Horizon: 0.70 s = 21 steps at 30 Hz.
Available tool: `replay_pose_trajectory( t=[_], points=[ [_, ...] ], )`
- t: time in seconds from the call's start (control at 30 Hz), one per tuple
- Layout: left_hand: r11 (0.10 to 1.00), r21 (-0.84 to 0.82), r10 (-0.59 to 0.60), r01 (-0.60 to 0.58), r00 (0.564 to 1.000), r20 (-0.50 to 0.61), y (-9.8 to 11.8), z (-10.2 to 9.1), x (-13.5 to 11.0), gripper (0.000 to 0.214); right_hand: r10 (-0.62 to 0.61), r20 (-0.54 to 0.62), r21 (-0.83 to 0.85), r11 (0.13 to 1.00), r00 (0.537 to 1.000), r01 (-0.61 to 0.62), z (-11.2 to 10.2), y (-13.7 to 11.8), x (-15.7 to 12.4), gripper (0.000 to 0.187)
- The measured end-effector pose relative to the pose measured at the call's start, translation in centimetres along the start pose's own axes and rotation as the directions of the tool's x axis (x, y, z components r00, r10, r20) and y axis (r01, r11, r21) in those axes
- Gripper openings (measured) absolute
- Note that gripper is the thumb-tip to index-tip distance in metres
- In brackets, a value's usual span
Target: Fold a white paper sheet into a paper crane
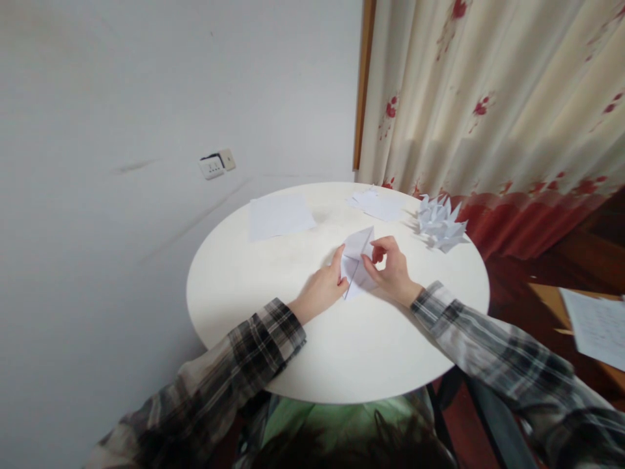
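A partly folded sheet of white paper (359, 246) lies on the round white table (273, 306), creased into triangular flaps. My left hand (326, 286) grips its left edge, with the fingers at the upper left and the thumb low on the paper. At the right side of the sheet, my right hand (390, 266) pinches a flap between thumb and forefinger. The other fingers of that hand are curled in.
Flat white sheets (280, 216) lie at the back left of the table. Smaller paper pieces (378, 204) lie at the back, beside a cluster of pointed folded paper shapes (440, 221). A wall with a socket (211, 167) and a curtain (488, 130) stand behind.
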<state>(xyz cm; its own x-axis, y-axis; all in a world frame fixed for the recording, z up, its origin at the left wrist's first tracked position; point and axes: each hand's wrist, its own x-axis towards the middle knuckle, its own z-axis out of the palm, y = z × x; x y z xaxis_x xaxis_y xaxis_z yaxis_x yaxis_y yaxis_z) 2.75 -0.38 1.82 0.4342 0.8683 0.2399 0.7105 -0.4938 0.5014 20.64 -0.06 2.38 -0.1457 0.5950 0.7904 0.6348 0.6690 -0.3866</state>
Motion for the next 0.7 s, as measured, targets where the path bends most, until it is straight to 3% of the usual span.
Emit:
replay_pose_trajectory(
  t=[0.07, 0.13, 0.23, 0.33, 0.43, 0.53, 0.7],
  points=[
    [1.0, -0.012, -0.005, 0.005, 1.0, -0.003, -0.1, 0.1, 0.0, 0.074, -0.012, 0.201, 0.067, 0.998, 0.98, -0.002, -0.1, -0.6, -0.1, 0.013],
    [0.999, -0.04, 0.002, -0.002, 1.0, 0.002, -0.1, 0.1, 0.0, 0.073, 0.023, 0.403, 0.124, 0.989, 0.915, -0.08, 0.1, -0.9, 0.1, 0.021],
    [0.991, -0.134, 0.026, -0.026, 1.0, -0.003, -0.1, 0.0, 0.1, 0.065, 0.122, 0.572, 0.181, 0.946, 0.811, -0.27, 0.7, -0.4, 0.5, 0.041],
    [0.961, -0.276, 0.014, -0.02, 1.0, -0.024, -0.3, -0.2, 0.3, 0.057, 0.183, 0.637, 0.236, 0.879, 0.749, -0.415, 1.0, 0.4, 0.8, 0.051],
    [0.912, -0.41, -0.009, -0.001, 1.0, -0.022, -0.4, -0.5, 0.5, 0.055, 0.167, 0.702, 0.244, 0.858, 0.693, -0.453, 0.8, 0.5, 0.9, 0.051],
    [0.887, -0.462, -0.022, 0.006, 0.999, -0.029, -0.4, -0.6, 0.5, 0.055, 0.146, 0.74, 0.17, 0.904, 0.656, -0.393, 0.3, -0.1, 0.8, 0.049],
    [0.861, -0.509, -0.012, -0.003, 1.0, -0.026, -0.4, -0.6, 0.3, 0.055, 0.145, 0.729, -0.007, 0.979, 0.668, -0.205, 0.4, -1.1, 0.6, 0.048]
  ],
)
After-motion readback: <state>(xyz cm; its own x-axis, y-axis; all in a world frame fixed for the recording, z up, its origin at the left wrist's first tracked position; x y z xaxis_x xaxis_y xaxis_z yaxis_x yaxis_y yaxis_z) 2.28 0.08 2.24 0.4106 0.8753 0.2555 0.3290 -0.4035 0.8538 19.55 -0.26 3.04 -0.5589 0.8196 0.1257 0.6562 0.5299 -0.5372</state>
